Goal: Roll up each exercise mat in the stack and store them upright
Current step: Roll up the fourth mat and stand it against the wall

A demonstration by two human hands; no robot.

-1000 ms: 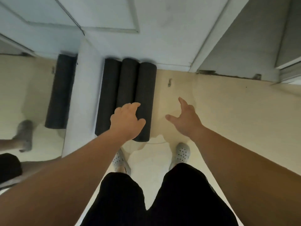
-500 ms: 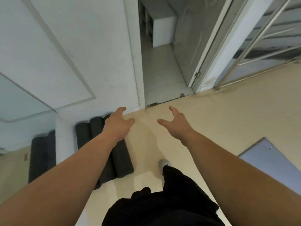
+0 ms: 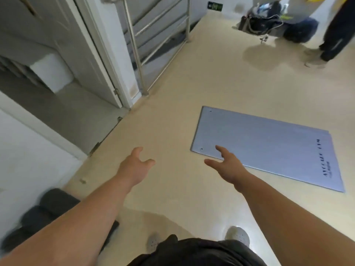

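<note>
A flat stack of pale blue-grey exercise mats (image 3: 269,144) lies unrolled on the beige floor at the right, dark lettering near its far end. Dark rolled mats (image 3: 48,214) stand against the white wall at the lower left, blurred. My left hand (image 3: 134,166) hovers over bare floor, fingers spread, holding nothing. My right hand (image 3: 226,164) is raised with fingers spread, in front of the flat stack's near corner; it holds nothing and I cannot tell any contact.
An open grey door (image 3: 63,45) and doorway are at the upper left, a metal railing (image 3: 142,47) beside it. At the far right stands a person's legs (image 3: 334,35) next to dark bags and cables (image 3: 272,24). My grey shoes (image 3: 237,235) show at the bottom.
My view has swung right, away from the rolled mats at the wall toward the flat stack. Both hands stay spread and hold nothing; the right one now lies over the stack's near corner.
</note>
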